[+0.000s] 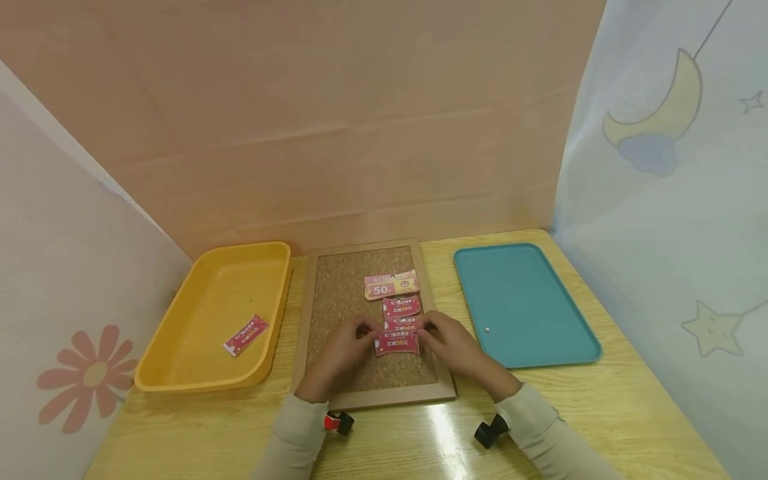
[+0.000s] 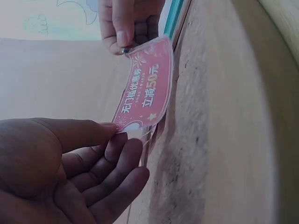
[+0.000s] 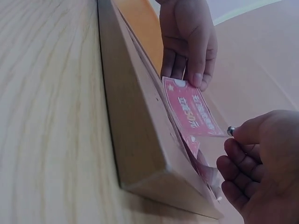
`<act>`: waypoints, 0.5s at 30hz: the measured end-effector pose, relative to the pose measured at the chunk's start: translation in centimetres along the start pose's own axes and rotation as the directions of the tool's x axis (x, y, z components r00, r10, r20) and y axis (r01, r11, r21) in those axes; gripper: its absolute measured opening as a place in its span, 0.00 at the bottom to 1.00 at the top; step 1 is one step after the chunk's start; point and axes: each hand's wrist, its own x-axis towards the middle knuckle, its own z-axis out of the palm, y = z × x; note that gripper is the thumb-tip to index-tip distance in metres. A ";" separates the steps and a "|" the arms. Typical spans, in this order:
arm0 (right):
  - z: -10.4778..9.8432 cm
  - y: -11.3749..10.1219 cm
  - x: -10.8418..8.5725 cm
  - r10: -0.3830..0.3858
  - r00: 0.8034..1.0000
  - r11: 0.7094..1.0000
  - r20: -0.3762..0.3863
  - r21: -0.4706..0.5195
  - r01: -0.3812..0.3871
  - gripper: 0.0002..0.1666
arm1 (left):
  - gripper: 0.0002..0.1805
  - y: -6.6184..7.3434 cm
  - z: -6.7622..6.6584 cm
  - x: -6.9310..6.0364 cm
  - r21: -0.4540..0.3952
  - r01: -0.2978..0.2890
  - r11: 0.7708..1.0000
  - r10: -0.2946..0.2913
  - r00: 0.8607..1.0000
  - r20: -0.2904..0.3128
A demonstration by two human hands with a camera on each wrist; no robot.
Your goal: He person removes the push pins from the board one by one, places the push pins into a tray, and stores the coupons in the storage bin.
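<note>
Coupon (image 1: 397,344), red and slightly bowed, spans both hands over the cork board (image 1: 336,287). The left hand (image 1: 347,343) pinches one end; the right hand (image 1: 451,345) grips a silver pin (image 3: 230,131) at the other — whether it pierces the coupon is hard to tell. A loose coupon (image 1: 247,335) lies in the yellow tray (image 1: 210,385).

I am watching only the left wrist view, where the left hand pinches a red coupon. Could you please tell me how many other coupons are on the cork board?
Observer: The head view shows three other coupons, lying beyond the held coupon on the cork board.
Operator: Thank you. Is there one elsewhere also?
Observer: Yes, a single coupon lies in the yellow tray.
Operator: And on the blue tray?
Observer: One small shiny object near its left edge, too small to identify.
</note>
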 end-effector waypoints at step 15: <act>-2.7 0.8 -0.6 -0.010 0.999 0.999 -0.050 -0.044 0.008 0.03 | 0.06 -0.3 -2.5 0.1 0.081 -0.036 0.996 0.039 0.999 -0.036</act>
